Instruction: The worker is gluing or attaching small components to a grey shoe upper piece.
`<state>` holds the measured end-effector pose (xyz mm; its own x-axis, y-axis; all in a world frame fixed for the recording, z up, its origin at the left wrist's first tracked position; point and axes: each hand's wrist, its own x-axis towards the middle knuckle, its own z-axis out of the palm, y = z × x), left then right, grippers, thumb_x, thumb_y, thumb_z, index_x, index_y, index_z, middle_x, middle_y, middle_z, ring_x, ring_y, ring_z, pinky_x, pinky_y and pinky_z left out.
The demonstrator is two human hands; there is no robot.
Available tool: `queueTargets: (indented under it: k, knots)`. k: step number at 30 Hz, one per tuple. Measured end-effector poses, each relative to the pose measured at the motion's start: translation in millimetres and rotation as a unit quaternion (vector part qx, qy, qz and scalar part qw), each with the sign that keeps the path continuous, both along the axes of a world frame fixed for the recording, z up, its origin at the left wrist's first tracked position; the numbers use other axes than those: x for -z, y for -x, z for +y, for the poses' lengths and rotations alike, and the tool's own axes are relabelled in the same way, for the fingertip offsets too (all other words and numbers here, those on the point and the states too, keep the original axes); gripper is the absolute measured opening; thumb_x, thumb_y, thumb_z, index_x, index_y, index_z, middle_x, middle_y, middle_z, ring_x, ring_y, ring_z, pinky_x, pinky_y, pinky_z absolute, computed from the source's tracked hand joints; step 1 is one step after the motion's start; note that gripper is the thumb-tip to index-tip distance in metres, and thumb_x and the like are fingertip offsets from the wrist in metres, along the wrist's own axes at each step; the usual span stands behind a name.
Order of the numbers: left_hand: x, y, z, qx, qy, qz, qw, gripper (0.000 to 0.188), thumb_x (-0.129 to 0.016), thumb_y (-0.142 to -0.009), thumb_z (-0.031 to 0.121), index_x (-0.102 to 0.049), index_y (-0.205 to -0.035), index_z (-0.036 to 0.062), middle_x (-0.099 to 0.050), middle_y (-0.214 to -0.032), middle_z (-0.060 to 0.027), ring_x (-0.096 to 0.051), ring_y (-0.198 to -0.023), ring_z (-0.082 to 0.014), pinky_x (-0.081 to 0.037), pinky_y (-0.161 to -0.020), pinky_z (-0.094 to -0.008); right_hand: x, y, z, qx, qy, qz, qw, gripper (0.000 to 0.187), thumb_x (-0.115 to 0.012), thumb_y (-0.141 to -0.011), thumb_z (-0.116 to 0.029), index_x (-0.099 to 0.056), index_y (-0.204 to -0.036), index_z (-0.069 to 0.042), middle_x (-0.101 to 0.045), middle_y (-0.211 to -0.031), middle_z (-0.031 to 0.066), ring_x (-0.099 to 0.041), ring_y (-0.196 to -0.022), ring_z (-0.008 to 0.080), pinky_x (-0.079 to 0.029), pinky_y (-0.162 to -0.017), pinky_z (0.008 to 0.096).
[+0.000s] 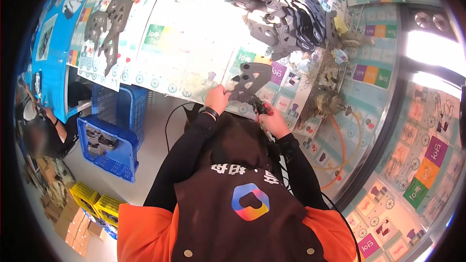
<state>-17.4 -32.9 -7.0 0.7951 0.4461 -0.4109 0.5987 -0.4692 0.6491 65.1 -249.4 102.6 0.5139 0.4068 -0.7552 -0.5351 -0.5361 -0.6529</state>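
Observation:
My left hand (217, 99) is closed on the left edge of a dark grey moulded part (253, 78), flat and pierced with several holes, at the table's near edge. My right hand (274, 122) is wrapped round small nippers (262, 107) with red and black handles. Their dark jaws meet the part's lower right edge; whether they bite into it is too small to tell. Beyond lies a large heap of similar dark parts (301, 24). Farther left on the table rest a few more loose grey parts (118, 14).
Printed sheets cover the table (187, 63). Dark scraps (323, 102) gather at right, near an orange hose (342, 140). Left of me stand a blue crate (128, 165) holding dark parts, yellow crates (108, 207) and cardboard boxes (75, 228). Another person (58, 128) works at far left.

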Motion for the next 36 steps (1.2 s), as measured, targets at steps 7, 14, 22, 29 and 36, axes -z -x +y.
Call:
queueTargets:
  k: [7, 14, 22, 29, 36]
  knots:
    - [-4.5, -5.7, 2.6, 0.000, 0.003, 0.015, 1.000, 0.023, -0.076, -0.084, 0.020, -0.063, -0.085, 0.0022, -0.068, -0.072, -0.0170, -0.067, -0.072, -0.0370, -0.052, -0.065, -0.0443, 10.8, -3.6, 5.2, 0.014, 0.009, -0.006, 1.000, 0.023, -0.057, -0.079, -0.003, -0.061, -0.101, 0.000, -0.060, -0.073, 0.0064, -0.059, -0.066, 0.0153, -0.045, -0.062, 0.0300]
    - [-2.4, -5.6, 3.7, 0.001, 0.021, 0.003, 1.000, 0.021, -0.076, -0.085, 0.019, -0.062, -0.084, 0.0025, -0.065, -0.065, -0.0158, -0.066, -0.064, -0.0342, -0.052, -0.063, -0.0430, 22.3, -4.2, 7.7, -0.038, 0.008, -0.022, 0.999, 0.022, -0.057, -0.079, -0.004, -0.061, -0.100, 0.000, -0.060, -0.072, 0.0067, -0.058, -0.063, 0.0158, -0.045, -0.060, 0.0308]
    - [-12.2, -10.0, 5.4, 0.003, 0.037, 0.034, 0.999, 0.023, -0.077, -0.083, 0.020, -0.062, -0.086, 0.0023, -0.068, -0.079, -0.0203, -0.066, -0.080, -0.0414, -0.052, -0.070, -0.0488, 28.6, -6.1, 8.5, -0.014, -0.007, 0.013, 1.000, 0.022, -0.056, -0.079, -0.004, -0.061, -0.101, 0.000, -0.060, -0.074, 0.0058, -0.057, -0.063, 0.0152, -0.045, -0.059, 0.0302]
    - [-11.9, -10.6, 5.6, -0.007, 0.053, 0.034, 0.998, 0.024, -0.076, -0.084, 0.020, -0.061, -0.086, 0.0015, -0.068, -0.078, -0.0210, -0.066, -0.079, -0.0420, -0.051, -0.070, -0.0481, 21.1, -11.0, 8.0, 0.019, -0.001, 0.036, 0.999, 0.022, -0.055, -0.079, -0.003, -0.060, -0.101, -0.001, -0.058, -0.074, 0.0050, -0.055, -0.062, 0.0135, -0.044, -0.059, 0.0293]
    - [-10.5, -10.4, 7.1, -0.016, 0.077, 0.051, 0.996, 0.024, -0.077, -0.084, 0.020, -0.062, -0.085, 0.0019, -0.068, -0.077, -0.0205, -0.066, -0.079, -0.0415, -0.051, -0.070, -0.0475, 10.5, -17.4, 9.2, 0.051, 0.023, 0.034, 0.998, 0.020, -0.055, -0.078, -0.002, -0.059, -0.098, 0.000, -0.056, -0.071, 0.0044, -0.052, -0.060, 0.0134, -0.042, -0.057, 0.0288]
